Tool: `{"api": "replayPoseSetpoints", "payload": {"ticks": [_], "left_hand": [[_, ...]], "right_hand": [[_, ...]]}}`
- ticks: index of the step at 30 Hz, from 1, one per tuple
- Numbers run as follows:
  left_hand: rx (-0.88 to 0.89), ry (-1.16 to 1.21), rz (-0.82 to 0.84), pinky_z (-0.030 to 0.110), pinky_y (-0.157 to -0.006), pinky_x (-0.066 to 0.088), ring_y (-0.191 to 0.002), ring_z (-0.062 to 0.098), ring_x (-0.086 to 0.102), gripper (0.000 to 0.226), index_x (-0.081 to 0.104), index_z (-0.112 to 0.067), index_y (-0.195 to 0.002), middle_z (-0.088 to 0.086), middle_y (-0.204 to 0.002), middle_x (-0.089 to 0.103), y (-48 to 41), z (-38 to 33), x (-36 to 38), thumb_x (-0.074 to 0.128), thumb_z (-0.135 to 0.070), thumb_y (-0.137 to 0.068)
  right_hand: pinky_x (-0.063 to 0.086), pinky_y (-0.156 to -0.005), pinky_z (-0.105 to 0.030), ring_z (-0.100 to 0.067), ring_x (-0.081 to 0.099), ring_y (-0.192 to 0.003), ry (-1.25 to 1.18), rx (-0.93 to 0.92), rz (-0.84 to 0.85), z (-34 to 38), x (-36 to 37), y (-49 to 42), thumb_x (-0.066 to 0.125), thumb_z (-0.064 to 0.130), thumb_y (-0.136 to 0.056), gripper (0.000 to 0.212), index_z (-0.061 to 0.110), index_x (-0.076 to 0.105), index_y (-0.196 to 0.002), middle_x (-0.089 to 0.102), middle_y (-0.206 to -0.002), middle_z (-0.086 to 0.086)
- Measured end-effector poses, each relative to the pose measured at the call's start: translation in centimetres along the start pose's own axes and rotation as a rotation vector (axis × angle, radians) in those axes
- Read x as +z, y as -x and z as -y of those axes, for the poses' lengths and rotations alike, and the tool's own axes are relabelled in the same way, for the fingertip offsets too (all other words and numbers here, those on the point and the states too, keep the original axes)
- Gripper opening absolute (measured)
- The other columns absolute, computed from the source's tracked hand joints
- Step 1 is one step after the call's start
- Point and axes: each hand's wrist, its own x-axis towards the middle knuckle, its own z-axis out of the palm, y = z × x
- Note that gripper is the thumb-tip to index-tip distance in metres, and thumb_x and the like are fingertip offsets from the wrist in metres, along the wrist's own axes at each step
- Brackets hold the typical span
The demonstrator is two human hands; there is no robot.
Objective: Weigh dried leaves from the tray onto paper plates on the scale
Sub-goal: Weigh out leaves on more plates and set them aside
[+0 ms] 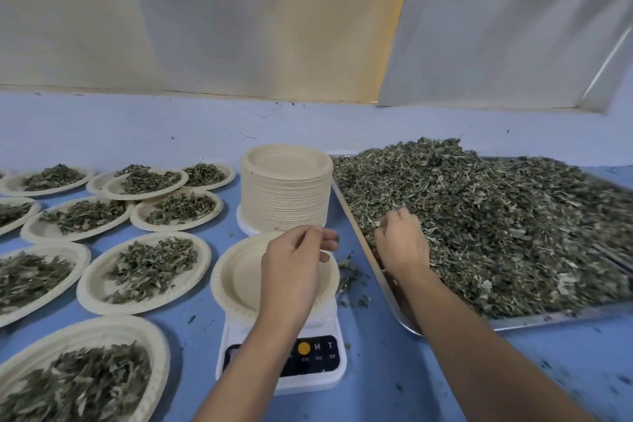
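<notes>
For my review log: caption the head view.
Right hand digs into dried leaves on the tray; left hand hovers over the empty paper plate on the scale.

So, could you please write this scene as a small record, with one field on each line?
left hand: above the empty plate on the scale, fingers curled; holding anything is unclear
right hand: fingers dug into the dried leaves in the tray
scale: white, on the blue table, display mostly hidden by the left arm
plate stack: behind the scale, unused
filled plates: many, left of the scale
</notes>
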Motion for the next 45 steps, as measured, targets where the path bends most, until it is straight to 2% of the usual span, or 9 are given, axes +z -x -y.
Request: {"api": "replayPoseSetpoints", "payload": {"ticks": [3, 6, 11, 14, 17, 28, 32, 39, 45], "left_hand": [[0.027, -0.015, 0.003, 0.011, -0.052, 0.039, -0.059, -0.001, 0.056, 0.029, 0.071, -0.022, -0.076, -0.010, -0.072, 0.071, 0.1, -0.1, 0.2, 0.049, -0.020, -0.093], [0.042, -0.010, 0.023, 0.008, -0.050, 0.038, -0.055, -0.001, 0.057, 0.028, 0.071, -0.019, -0.076, -0.007, -0.072, 0.071, 0.3, -0.1, 0.5, 0.049, -0.018, -0.093], [0.042, 0.007, 0.029, 0.007, -0.048, 0.037, -0.053, -0.001, 0.057, 0.028, 0.071, -0.017, -0.076, -0.006, -0.071, 0.071, 0.4, -0.3, 0.6, 0.049, -0.018, -0.094], [0.057, 0.029, 0.029, 0.006, -0.048, 0.037, -0.051, 0.000, 0.056, 0.028, 0.071, -0.016, -0.077, -0.006, -0.070, 0.071, 0.4, -0.7, 0.5, 0.048, -0.018, -0.094], [0.071, 0.031, 0.022, 0.006, -0.047, 0.037, -0.051, 0.000, 0.055, 0.028, 0.072, -0.016, -0.078, -0.006, -0.070, 0.071, 0.4, -0.9, 0.3, 0.048, -0.017, -0.093], [0.067, 0.031, 0.000, 0.006, -0.048, 0.038, -0.051, 0.000, 0.055, 0.028, 0.070, -0.018, -0.075, -0.007, -0.070, 0.071, 0.3, -1.0, -0.1, 0.049, -0.018, -0.093], [0.055, 0.033, -0.013, 0.007, -0.048, 0.038, -0.052, 0.000, 0.056, 0.028, 0.070, -0.018, -0.075, -0.007, -0.068, 0.071, 0.1, -1.1, -0.2, 0.048, -0.016, -0.092], [0.047, 0.047, -0.051, 0.016, -0.054, 0.040, -0.055, 0.003, 0.058, 0.029, 0.070, -0.021, -0.074, -0.008, -0.070, 0.071, -0.5, -1.2, -1.1, 0.048, -0.017, -0.092], [0.067, 0.051, -0.130, 0.021, -0.058, 0.039, -0.057, 0.004, 0.059, 0.029, 0.071, -0.019, -0.076, -0.005, -0.073, 0.072, -1.4, -1.6, -2.7, 0.047, -0.018, -0.093]], "right_hand": [[0.018, -0.113, -0.044, -0.030, 0.015, -0.142, 0.125, -0.017, 0.172, -0.6, 1.0, -0.5, 0.034, 0.036, -0.100, 0.047, 0.024, 0.031, -0.145, 0.017, -0.157, -0.007], [0.001, -0.117, -0.048, -0.030, -0.003, -0.147, 0.100, 0.013, 0.407, -0.8, 2.0, -0.8, 0.018, 0.045, -0.102, 0.050, 0.036, 0.012, -0.151, -0.003, -0.161, -0.001], [0.033, -0.100, -0.046, -0.031, 0.035, -0.125, 0.099, -0.112, 0.267, -0.6, 1.8, -0.8, 0.028, 0.039, -0.102, 0.037, 0.021, 0.042, -0.132, 0.041, -0.137, -0.009], [0.034, -0.100, -0.045, -0.031, 0.035, -0.126, 0.176, -0.158, 0.137, -0.6, 1.7, -0.7, 0.030, 0.041, -0.101, 0.039, 0.025, 0.039, -0.137, 0.034, -0.142, -0.010], [0.028, -0.106, -0.048, -0.033, 0.024, -0.137, 0.184, -0.126, 0.323, -0.6, 1.6, -0.7, 0.021, 0.044, -0.102, 0.045, 0.036, 0.025, -0.147, 0.019, -0.156, -0.004], [0.037, -0.079, -0.039, -0.036, 0.045, -0.111, 0.178, -0.170, 0.289, 0.3, 1.5, -0.7, 0.033, 0.014, -0.101, 0.023, 0.006, 0.044, -0.120, 0.042, -0.123, -0.017], [0.040, -0.085, -0.037, -0.035, 0.051, -0.102, -0.146, 0.009, 0.163, 0.3, 0.7, -1.0, 0.033, 0.024, -0.103, 0.031, 0.003, 0.048, -0.121, 0.046, -0.121, -0.018], [0.031, -0.050, -0.021, -0.007, 0.040, -0.057, -0.857, 0.246, -0.068, 1.2, -3.1, -1.1, 0.037, 0.029, -0.103, 0.029, 0.010, 0.052, -0.118, 0.051, -0.078, 0.003], [0.044, -0.098, -0.039, -0.017, 0.058, -0.105, -1.475, 0.382, 0.086, 5.9, -5.9, 0.0, 0.034, 0.028, -0.103, 0.027, 0.018, 0.058, -0.113, 0.061, -0.115, 0.002]]}}
